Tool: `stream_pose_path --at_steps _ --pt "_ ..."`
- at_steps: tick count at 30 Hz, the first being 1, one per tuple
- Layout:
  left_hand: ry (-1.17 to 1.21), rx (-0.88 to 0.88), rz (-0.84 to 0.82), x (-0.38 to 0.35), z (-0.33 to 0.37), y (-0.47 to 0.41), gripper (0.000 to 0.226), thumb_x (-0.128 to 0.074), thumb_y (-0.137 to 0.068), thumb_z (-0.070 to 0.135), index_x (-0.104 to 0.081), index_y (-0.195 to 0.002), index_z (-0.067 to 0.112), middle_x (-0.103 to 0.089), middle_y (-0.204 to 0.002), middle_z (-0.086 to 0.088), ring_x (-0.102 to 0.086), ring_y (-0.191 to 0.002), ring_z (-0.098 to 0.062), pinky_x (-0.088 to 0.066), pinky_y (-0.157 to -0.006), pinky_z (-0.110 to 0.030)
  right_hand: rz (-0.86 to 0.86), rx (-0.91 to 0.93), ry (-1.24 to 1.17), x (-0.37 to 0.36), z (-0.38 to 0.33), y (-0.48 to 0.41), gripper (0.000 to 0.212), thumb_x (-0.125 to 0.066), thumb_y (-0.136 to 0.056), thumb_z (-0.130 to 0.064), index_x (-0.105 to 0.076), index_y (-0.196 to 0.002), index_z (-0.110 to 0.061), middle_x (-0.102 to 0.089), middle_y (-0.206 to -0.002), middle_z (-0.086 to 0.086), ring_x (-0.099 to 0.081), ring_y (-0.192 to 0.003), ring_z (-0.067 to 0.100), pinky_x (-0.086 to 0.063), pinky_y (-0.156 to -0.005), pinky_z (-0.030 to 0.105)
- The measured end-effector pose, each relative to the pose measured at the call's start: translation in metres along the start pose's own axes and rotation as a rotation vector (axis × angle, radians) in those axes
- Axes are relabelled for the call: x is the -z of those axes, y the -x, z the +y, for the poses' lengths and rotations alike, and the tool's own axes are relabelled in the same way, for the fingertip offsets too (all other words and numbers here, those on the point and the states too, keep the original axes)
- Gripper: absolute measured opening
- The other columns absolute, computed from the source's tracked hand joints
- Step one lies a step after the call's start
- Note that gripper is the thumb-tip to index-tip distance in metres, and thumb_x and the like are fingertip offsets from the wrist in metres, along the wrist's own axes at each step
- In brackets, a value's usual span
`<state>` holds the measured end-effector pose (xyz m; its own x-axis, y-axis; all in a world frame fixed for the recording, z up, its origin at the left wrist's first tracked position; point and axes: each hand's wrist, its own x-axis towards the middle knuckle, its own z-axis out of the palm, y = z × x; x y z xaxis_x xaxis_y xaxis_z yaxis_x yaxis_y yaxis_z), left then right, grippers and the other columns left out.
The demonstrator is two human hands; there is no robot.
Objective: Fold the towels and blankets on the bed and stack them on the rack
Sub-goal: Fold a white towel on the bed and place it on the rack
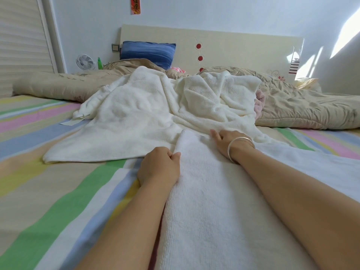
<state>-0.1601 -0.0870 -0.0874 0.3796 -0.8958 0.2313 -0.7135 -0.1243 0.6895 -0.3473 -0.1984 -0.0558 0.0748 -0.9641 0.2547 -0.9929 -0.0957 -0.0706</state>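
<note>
A white towel [210,191] lies as a long folded strip on the striped bed sheet [58,182], running from the near edge toward the middle. My left hand [158,166] pinches the strip's left edge near its far end. My right hand [227,142], with bangles on the wrist, rests flat on the far right part of the strip. Behind it a cream fleece blanket [136,114] lies crumpled and spread out. A pink cloth [259,105] peeks out from under the blanket's right side.
A beige quilt [303,106] is bunched along the back of the bed, with a blue pillow [148,51] against the headboard [233,47]. A small white fan [85,62] and green bottle [100,63] stand at the back left. No rack is in view.
</note>
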Motion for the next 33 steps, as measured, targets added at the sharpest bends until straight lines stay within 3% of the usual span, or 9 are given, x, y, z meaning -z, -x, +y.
stream_pose_path --at_steps 4,6,9,12,15,18,22,27,33 --pt "-0.023 -0.006 0.008 -0.001 -0.003 -0.001 0.037 -0.054 -0.095 0.044 -0.051 -0.067 0.019 -0.057 -0.071 0.002 -0.057 -0.081 -0.025 -0.041 -0.067 -0.031 0.001 0.048 -0.145 0.005 0.022 0.002 0.04 -0.03 -0.1 -0.046 -0.057 -0.098 -0.017 -0.063 -0.109 0.007 -0.053 -0.094 0.024 -0.04 -0.082 0.035" --pt "-0.032 -0.007 0.022 -0.002 -0.004 -0.001 0.038 -0.055 -0.094 0.044 -0.051 -0.066 0.019 -0.056 -0.069 0.003 -0.056 -0.079 -0.024 -0.04 -0.066 -0.03 0.027 0.019 -0.184 0.009 0.033 0.013 0.032 -0.036 -0.098 -0.04 -0.054 -0.119 -0.023 -0.056 -0.128 0.004 -0.048 -0.115 0.024 -0.037 -0.099 0.037" --pt "-0.049 -0.003 0.032 -0.003 -0.003 -0.001 0.036 -0.055 -0.094 0.044 -0.054 -0.069 0.019 -0.058 -0.07 0.003 -0.057 -0.077 -0.022 -0.038 -0.064 -0.029 -0.1 0.051 0.04 0.015 0.042 0.049 0.054 -0.027 -0.1 -0.049 -0.019 -0.15 -0.032 -0.013 -0.16 -0.003 -0.005 -0.148 0.023 -0.001 -0.119 0.042" --pt "-0.069 -0.005 0.036 -0.004 -0.003 -0.001 0.034 -0.055 -0.094 0.044 -0.057 -0.072 0.018 -0.061 -0.073 0.001 -0.058 -0.078 -0.023 -0.04 -0.064 -0.03 -0.339 0.067 0.084 0.011 0.052 0.073 0.06 -0.012 -0.097 -0.062 0.001 -0.152 -0.041 0.01 -0.161 -0.012 0.015 -0.148 0.018 0.013 -0.116 0.048" --pt "-0.086 -0.012 0.034 -0.006 -0.004 -0.001 0.034 -0.055 -0.094 0.044 -0.056 -0.071 0.019 -0.062 -0.074 0.0 -0.059 -0.08 -0.025 -0.046 -0.068 -0.033 -0.295 0.037 -0.042 0.006 0.074 0.057 0.056 -0.01 -0.099 -0.057 -0.009 -0.152 -0.041 0.006 -0.161 -0.011 0.011 -0.148 0.015 0.011 -0.118 0.044" --pt "-0.113 -0.029 0.034 -0.003 -0.002 0.001 0.035 -0.055 -0.094 0.043 -0.056 -0.07 0.018 -0.061 -0.073 0.0 -0.058 -0.079 -0.024 -0.045 -0.066 -0.033 -0.153 0.006 -0.109 0.001 0.093 0.036 0.048 -0.014 -0.102 -0.046 -0.036 -0.145 -0.037 -0.024 -0.158 -0.005 -0.017 -0.145 0.018 -0.004 -0.119 0.04" --pt "-0.338 -0.1 0.158 0.011 0.014 0.009 0.027 -0.056 -0.092 0.045 -0.059 -0.098 0.019 -0.062 -0.103 0.0 -0.059 -0.098 -0.025 -0.04 -0.07 -0.031 0.255 -0.169 -0.132 0.007 0.117 0.031 0.039 -0.029 -0.099 -0.029 -0.064 -0.112 -0.017 -0.059 -0.121 0.009 -0.047 -0.115 0.03 -0.039 -0.093 0.038" --pt "-0.531 -0.567 0.332 -0.001 0.038 -0.007 0.028 -0.063 -0.085 0.014 -0.059 -0.113 0.017 -0.059 -0.111 -0.002 -0.053 -0.104 -0.025 -0.039 -0.083 -0.034 0.088 -0.262 -0.167 0.011 0.15 0.036 0.034 -0.035 -0.096 -0.014 -0.063 -0.114 -0.021 -0.06 -0.125 0.007 -0.049 -0.116 0.029 -0.041 -0.094 0.034" --pt "-0.373 -0.443 -0.228 -0.052 0.094 -0.046 0.026 -0.038 -0.101 0.031 -0.061 -0.105 0.02 -0.065 -0.116 -0.002 -0.057 -0.106 -0.026 -0.045 -0.087 -0.034 -0.05 -0.182 -0.303 0.021 0.168 0.04 0.039 -0.04 -0.095 -0.009 -0.063 -0.121 -0.027 -0.059 -0.126 0.003 -0.054 -0.113 0.026 -0.039 -0.091 0.029"
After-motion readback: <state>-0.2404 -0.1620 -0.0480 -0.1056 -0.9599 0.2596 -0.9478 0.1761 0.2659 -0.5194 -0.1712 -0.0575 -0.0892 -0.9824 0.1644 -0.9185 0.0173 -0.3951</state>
